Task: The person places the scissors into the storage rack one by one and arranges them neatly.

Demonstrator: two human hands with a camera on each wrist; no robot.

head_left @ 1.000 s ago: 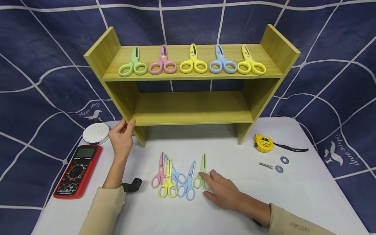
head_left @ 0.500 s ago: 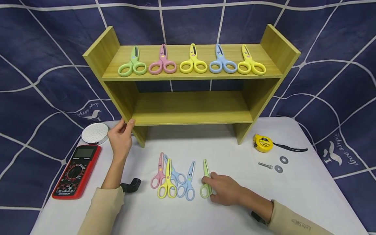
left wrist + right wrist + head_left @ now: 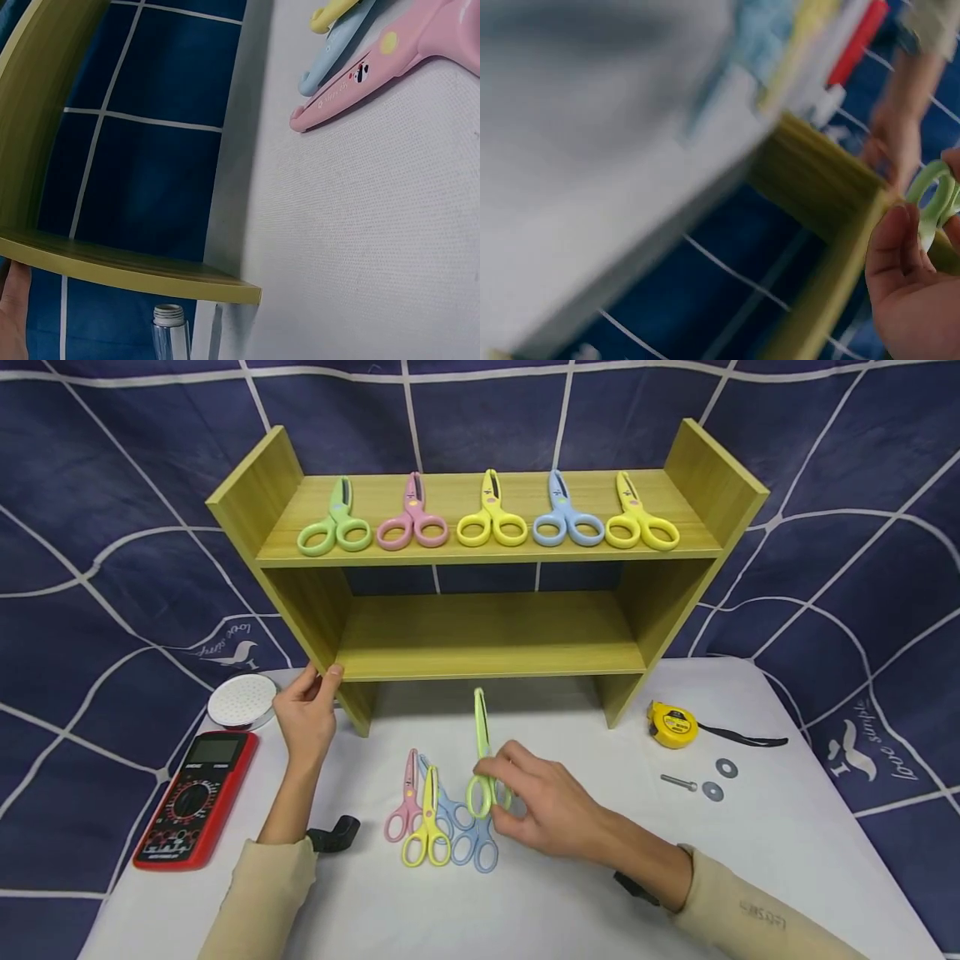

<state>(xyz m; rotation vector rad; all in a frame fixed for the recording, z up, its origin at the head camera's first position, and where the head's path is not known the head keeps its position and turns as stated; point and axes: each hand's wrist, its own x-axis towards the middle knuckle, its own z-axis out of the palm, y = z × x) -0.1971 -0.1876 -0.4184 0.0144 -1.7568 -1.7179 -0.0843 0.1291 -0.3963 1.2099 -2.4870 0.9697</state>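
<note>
Head view: right hand [image 3: 555, 806] pinching green scissors [image 3: 481, 760] by the handle loops, grip curled round them, blades pointing up and away toward the wooden shelf unit [image 3: 487, 568]. Scissors lifted off the bench [image 3: 750, 860], just above and right of the loose pile: pink scissors [image 3: 406, 802], yellow scissors [image 3: 428, 827], and two blue scissors [image 3: 468, 839] partly overlapped. Left hand [image 3: 307, 714] resting against the front lower-left corner of the shelf unit, thumb on the edge of the lower board, fingers loosely curved round the side panel. Top shelf carrying a row of five scissors [image 3: 487, 514]: green, pink, yellow, blue, yellow, handles toward the front. Lower shelf board bare wood. Left of the bench: red multimeter [image 3: 195, 797], round white disc [image 3: 242, 701], small black clip [image 3: 337, 832] by the left sleeve. Right: yellow tape measure [image 3: 672, 724] with black strap, a bolt [image 3: 678, 782] and two washers [image 3: 720, 779], well apart from the scissors.

Left wrist view: edge of the shelf board [image 3: 127, 266] across the bottom, a sliver of the left hand [image 3: 13, 315] at the lower-left corner beside the board. Pink scissors blade tip [image 3: 360, 82] and a blue tip [image 3: 330, 56] lying on the white cloth at top right. Clear threaded bottle neck [image 3: 169, 334] at the bottom edge.

Right wrist view: heavy blur. Right hand [image 3: 911, 292] at lower right, fingers closed on the green handle loop [image 3: 934, 199]. Shelf unit and the far hand only as smears; no finer detail readable.
</note>
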